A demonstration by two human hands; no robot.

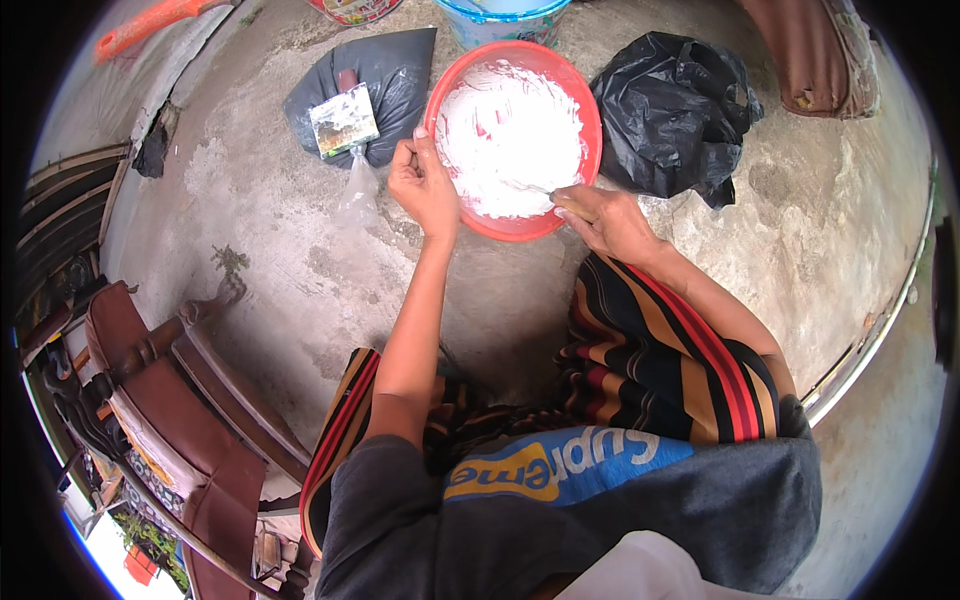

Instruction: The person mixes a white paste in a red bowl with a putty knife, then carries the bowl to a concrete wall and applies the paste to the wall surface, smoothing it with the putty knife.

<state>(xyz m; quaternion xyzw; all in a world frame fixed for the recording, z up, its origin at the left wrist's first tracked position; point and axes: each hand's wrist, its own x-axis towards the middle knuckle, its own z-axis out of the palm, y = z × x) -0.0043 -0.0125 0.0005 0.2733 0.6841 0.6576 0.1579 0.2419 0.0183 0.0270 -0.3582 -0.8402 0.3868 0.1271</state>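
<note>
A round red basin (592, 140) stands on the floor in front of me, holding thick white paste (512, 125) that is also smeared up its inner walls. My left hand (425, 195) is closed on the basin's left rim, thumb upward. In my right hand (610, 222), at the near right rim, is a small tool with a tan handle (574, 207). Its thin metal end dips into the paste, so its full shape is hidden. Left of the basin, a paste-smeared scraper (343, 120) with a brown handle lies on a filled dark plastic bag (405, 75).
A crumpled black plastic bag (670, 115) sits right of the basin, and a blue-rimmed bucket (500, 25) stands behind it. Brown cushioned furniture is at the lower left (180, 400) and far right (815, 55). An orange tool (150, 25) lies far left.
</note>
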